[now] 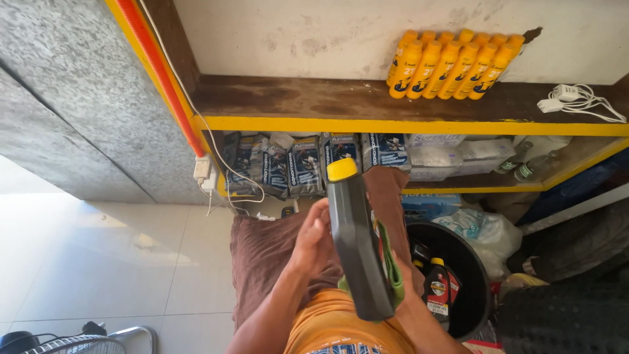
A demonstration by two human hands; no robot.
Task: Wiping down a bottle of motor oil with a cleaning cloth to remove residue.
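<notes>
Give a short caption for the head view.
Both hands, left hand visible, hold a grey bottle with yellow cap.

Small motor-supplies shop or garage store. Evidence: row of yellow bottles [454, 64] on wooden shelf [341, 105], 12 o'clock; packaged parts [308, 164] beneath; black bin of oil bottles [452, 275], 4 o'clock; tyre [576, 246], 3 o'clock.
</notes>
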